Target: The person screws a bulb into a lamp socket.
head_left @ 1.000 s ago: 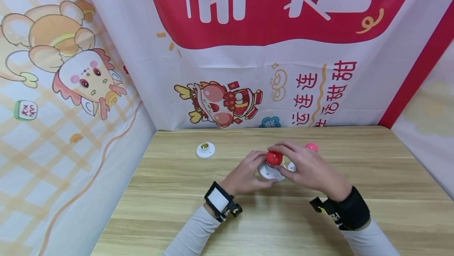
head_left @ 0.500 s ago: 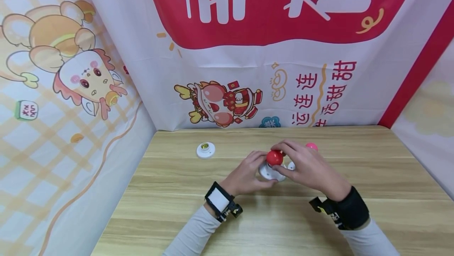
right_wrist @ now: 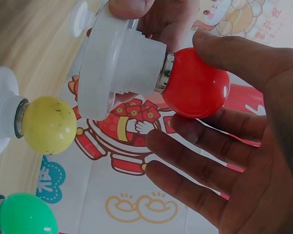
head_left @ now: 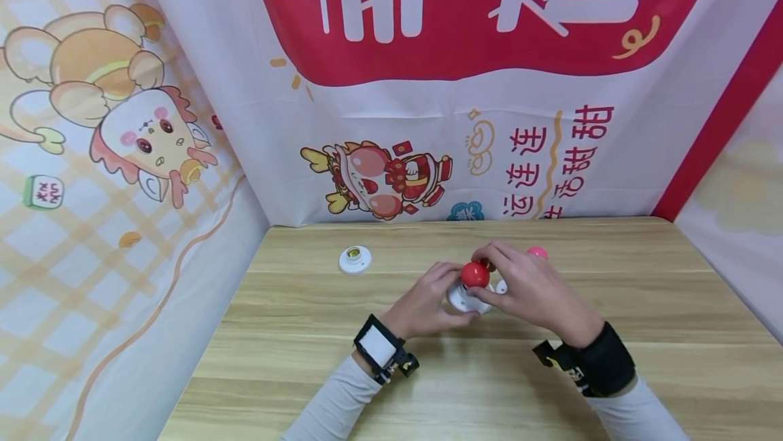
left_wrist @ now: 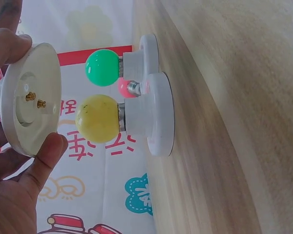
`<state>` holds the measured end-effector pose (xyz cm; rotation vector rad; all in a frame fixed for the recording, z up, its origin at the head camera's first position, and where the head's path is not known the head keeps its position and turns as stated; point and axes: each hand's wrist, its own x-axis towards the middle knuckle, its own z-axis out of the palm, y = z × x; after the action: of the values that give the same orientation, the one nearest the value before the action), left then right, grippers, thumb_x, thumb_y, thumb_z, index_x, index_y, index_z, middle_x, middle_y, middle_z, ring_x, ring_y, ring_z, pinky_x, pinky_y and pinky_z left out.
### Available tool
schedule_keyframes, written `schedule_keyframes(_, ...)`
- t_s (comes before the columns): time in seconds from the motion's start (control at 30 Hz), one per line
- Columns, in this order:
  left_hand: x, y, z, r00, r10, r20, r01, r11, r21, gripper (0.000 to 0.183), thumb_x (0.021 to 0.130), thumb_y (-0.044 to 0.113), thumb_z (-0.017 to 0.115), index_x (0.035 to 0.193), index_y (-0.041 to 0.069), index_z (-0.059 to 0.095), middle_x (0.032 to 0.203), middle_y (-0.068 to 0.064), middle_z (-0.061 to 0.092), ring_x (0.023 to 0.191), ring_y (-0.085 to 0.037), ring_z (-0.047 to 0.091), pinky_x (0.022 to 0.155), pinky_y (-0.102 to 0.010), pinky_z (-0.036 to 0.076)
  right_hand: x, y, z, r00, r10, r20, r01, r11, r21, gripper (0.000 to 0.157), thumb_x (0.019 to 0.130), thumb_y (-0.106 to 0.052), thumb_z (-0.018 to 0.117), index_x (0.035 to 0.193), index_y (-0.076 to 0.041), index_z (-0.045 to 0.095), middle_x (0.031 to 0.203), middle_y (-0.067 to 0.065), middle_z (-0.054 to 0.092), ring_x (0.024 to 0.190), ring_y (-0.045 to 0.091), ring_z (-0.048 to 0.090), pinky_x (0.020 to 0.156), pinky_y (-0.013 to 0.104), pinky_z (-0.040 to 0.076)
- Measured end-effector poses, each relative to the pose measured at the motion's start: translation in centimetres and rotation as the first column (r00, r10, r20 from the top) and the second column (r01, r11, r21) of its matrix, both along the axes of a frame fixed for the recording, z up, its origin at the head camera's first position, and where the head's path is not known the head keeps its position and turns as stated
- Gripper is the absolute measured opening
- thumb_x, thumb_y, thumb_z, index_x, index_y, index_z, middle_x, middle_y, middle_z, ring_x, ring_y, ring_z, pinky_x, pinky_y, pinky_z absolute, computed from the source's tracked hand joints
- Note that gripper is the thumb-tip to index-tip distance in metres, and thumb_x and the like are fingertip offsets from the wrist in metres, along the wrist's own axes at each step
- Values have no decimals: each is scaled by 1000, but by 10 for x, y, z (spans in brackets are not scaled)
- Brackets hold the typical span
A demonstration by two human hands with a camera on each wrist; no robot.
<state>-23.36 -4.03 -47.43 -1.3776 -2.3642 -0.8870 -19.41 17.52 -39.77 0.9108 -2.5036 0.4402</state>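
Note:
My left hand (head_left: 425, 302) grips a round white lamp holder (right_wrist: 97, 73) by its rim and holds it up off the table. Two brass screws (left_wrist: 41, 104) show on its underside in the left wrist view. A red light bulb (right_wrist: 198, 87) stands in the holder's socket, part of its metal cap still visible. Thumb and index finger of my right hand (head_left: 529, 285) pinch the red bulb, while the other fingers extend loosely below it in the right wrist view.
Beyond the hands, a yellow bulb (left_wrist: 98, 118) and a green bulb (left_wrist: 102, 67) stand in white holders on the wooden table (head_left: 293, 332). A pink bulb (head_left: 537, 252) is behind the right hand. An empty lamp holder (head_left: 355, 259) lies at back left, before the printed cloth (head_left: 379, 108).
My right thumb and index finger have shifted slightly around the red bulb. The bulb and holder have moved a touch to the right; my left hand keeps its grip.

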Motion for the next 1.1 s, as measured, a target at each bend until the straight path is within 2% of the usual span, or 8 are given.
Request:
schedule_keyframes(0.13,0,0,0,1000,4,5,-4,1000,-6,66,84,51,66,136,12,51,134,0,51,122,-5,41,100,-18,42,0,0,-1,1000,-3,5,3,1000,2,51,78,-50,74,114,-16,60,103,-6,61,86,6,58,69,27,57)
schedule_keyframes(0.23,1,0,0,1000,17,12,-17,1000,-12,67,84,52,66,136,13,50,134,1,50,122,-5,41,101,-19,42,1,0,-1,1000,-6,21,6,1000,7,59,77,-51,74,122,-16,59,110,-2,62,90,8,60,71,30,58)
schedule_keyframes(0.4,1,-1,1,999,33,21,-33,999,-23,70,83,52,67,139,14,49,135,2,50,123,-6,40,103,-22,42,2,1,1,998,17,64,-19,999,26,73,74,-48,78,136,-18,52,129,2,57,107,15,59,83,39,57)
schedule_keyframes(0.53,1,-2,2,999,33,24,-33,999,-29,71,84,53,66,140,14,47,136,1,49,123,-6,40,103,-21,41,3,1,3,995,61,81,-64,997,35,70,76,-37,78,137,-19,51,135,2,53,119,20,52,90,44,54)
schedule_keyframes(0.7,1,-2,2,999,32,25,-31,999,-33,72,84,51,66,141,13,46,138,1,48,123,-5,39,102,-19,41,4,1,4,992,95,83,-98,995,34,62,79,-25,74,137,-20,53,137,2,52,122,19,49,94,47,51)
schedule_keyframes(0.93,1,-2,1,999,37,31,-36,999,-30,73,84,52,66,142,13,44,140,2,46,125,-5,38,102,-19,41,5,1,4,993,74,92,-79,996,43,57,80,-21,72,134,-25,56,134,-2,55,121,16,51,95,43,51)
schedule_keyframes(1.1,1,-1,1,999,32,35,-32,999,-23,73,84,52,66,142,13,44,138,3,47,124,-4,38,102,-19,41,5,1,4,993,65,97,-70,997,46,55,80,-20,73,133,-25,58,131,0,57,120,17,52,95,43,51)
